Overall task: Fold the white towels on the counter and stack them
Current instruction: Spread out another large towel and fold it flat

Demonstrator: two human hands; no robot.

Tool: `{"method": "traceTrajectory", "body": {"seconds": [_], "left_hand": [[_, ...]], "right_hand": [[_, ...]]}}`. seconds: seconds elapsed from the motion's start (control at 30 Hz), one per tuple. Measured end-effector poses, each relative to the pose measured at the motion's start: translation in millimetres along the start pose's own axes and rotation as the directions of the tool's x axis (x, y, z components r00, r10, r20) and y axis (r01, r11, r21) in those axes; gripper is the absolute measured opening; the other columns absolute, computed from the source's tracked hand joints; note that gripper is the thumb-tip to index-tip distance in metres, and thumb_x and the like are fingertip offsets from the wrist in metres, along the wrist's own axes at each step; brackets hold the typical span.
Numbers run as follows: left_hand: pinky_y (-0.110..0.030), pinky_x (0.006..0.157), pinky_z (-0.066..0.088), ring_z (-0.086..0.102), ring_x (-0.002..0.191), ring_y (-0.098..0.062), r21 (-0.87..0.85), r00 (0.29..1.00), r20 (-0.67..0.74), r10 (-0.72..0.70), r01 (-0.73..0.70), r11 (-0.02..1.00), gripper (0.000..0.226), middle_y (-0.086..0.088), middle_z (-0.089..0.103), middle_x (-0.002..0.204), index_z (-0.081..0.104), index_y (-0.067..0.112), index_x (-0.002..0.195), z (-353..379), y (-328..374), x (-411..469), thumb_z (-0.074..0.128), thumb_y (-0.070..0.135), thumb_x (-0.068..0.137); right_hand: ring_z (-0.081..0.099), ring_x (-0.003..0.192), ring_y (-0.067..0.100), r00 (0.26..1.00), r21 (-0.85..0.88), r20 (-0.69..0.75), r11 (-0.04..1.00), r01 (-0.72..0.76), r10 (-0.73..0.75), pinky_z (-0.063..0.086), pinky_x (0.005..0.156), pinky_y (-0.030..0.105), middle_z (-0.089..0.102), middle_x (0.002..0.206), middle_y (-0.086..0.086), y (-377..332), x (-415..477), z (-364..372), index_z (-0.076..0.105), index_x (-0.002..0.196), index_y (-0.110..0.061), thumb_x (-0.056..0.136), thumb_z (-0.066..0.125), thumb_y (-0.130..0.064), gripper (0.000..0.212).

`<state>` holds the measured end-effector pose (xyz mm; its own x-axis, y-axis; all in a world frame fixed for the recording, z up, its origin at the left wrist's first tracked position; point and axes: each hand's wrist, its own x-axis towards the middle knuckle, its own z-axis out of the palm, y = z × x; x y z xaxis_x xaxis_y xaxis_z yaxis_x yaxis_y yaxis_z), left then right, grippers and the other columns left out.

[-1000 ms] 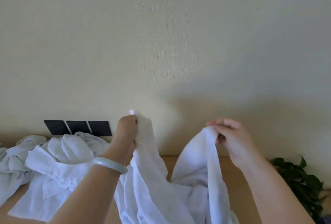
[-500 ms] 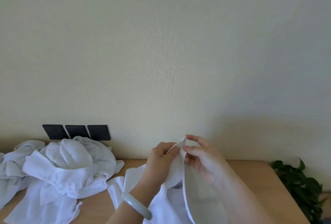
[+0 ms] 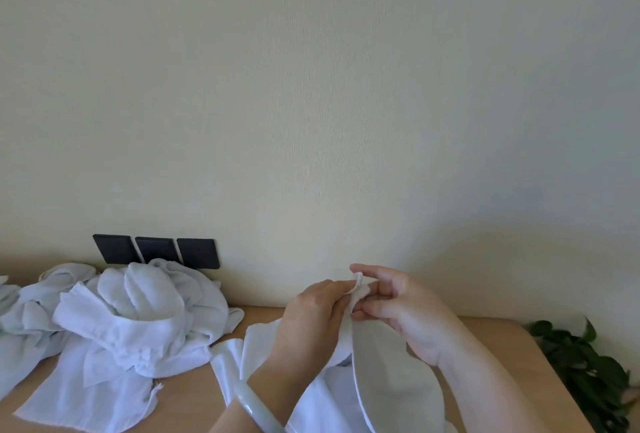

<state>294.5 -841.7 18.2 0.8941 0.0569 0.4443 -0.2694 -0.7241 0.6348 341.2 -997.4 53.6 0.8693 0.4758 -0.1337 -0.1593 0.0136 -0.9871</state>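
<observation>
White cloth fills the lower part of the scene as a person works at a wooden tabletop (image 3: 194, 394) set against a pale wall (image 3: 311, 103). Both hands meet just above the tabletop, right of centre. The left hand (image 3: 311, 321) and the right hand (image 3: 405, 308) hold two corners of one towel (image 3: 391, 373) together, and the fingers (image 3: 367, 271) of both hands are pressed on the joined corners in a pinch. The towel hangs down from that pinch in a doubled loop, its lower part resting on the tabletop and running out of view at the bottom edge. A pale green bangle (image 3: 256, 408) circles the left wrist.

To the left, a heap (image 3: 138, 318) of unfolded white towels lies crumpled on the tabletop, near the held towel but apart from it, with more cloth trailing off the left edge. No container appears on the tabletop. Three dark wall plates (image 3: 156, 251) sit in a row just behind the heap. A leafy green plant (image 3: 585, 370) stands beyond the tabletop's right end.
</observation>
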Motion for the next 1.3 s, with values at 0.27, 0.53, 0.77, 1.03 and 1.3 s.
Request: {"method": "traceTrajectory", "body": {"seconds": [0.27, 0.53, 0.77, 1.03, 1.3], "left_hand": [[-0.010, 0.067, 0.041, 0.058, 0.081, -0.007, -0.105, 0.995, -0.003, -0.097, 0.096, 0.990, 0.019, 0.007, 0.066, 0.080, 0.071, 0.015, 0.092, -2.5, 6.6, -4.5, 0.053, 0.016, 0.097], [-0.022, 0.060, 0.044, 0.056, 0.067, -0.018, -0.302, 0.965, -0.090, -0.247, 0.210, 0.930, 0.028, 0.001, 0.065, 0.071, 0.066, 0.046, 0.108, 7.3, 14.7, -17.5, 0.058, 0.021, 0.097], [-0.012, 0.073, 0.047, 0.063, 0.087, 0.007, -0.213, 0.978, -0.109, -0.176, 0.150, 0.966, 0.028, 0.021, 0.072, 0.095, 0.070, 0.041, 0.113, 0.6, 13.3, -17.8, 0.055, 0.021, 0.099], [-0.023, 0.065, 0.047, 0.060, 0.080, -0.011, -0.136, 0.988, -0.093, -0.120, 0.106, 0.985, 0.019, 0.013, 0.063, 0.083, 0.036, 0.032, 0.101, -2.4, 11.0, -21.3, 0.051, 0.020, 0.100], [-0.020, 0.043, 0.045, 0.058, 0.052, -0.007, 0.210, 0.998, -0.050, -0.049, 0.059, 0.976, 0.050, 0.013, 0.062, 0.074, 0.063, 0.025, 0.092, 2.6, -10.4, -21.4, 0.071, -0.008, 0.056]], "right_hand": [[0.069, 0.062, 0.021, 0.981, -0.334, -0.096, 0.934, 0.127, -0.168, 0.054, 0.060, 0.025, 0.070, 0.071, 0.010, -3.5, -1.2, 9.0, 0.066, 0.115, -0.020, 0.081, 0.073, 0.004, 0.042], [0.063, 0.052, 0.025, 0.951, -0.193, -0.250, 0.972, 0.133, -0.180, 0.054, 0.055, 0.030, 0.062, 0.068, 0.017, 4.7, -0.8, 14.4, 0.058, 0.098, -0.006, 0.085, 0.069, 0.004, 0.020], [0.074, 0.075, 0.027, 0.991, -0.123, -0.060, 0.986, 0.110, -0.118, 0.056, 0.070, 0.023, 0.073, 0.088, 0.018, 6.1, 1.9, 14.4, 0.069, 0.112, -0.015, 0.085, 0.065, 0.012, 0.038], [0.067, 0.055, 0.024, 0.977, -0.373, -0.073, 0.914, 0.161, -0.202, 0.059, 0.059, 0.035, 0.069, 0.062, 0.011, -10.6, 17.1, 12.9, 0.073, 0.080, -0.008, 0.084, 0.069, 0.007, 0.016], [0.065, 0.047, 0.023, 0.839, -0.505, -0.213, 0.792, 0.344, -0.501, 0.057, 0.053, 0.031, 0.067, 0.058, 0.009, -88.7, 39.3, 9.1, 0.071, 0.078, -0.005, 0.085, 0.068, 0.003, 0.011]]}}
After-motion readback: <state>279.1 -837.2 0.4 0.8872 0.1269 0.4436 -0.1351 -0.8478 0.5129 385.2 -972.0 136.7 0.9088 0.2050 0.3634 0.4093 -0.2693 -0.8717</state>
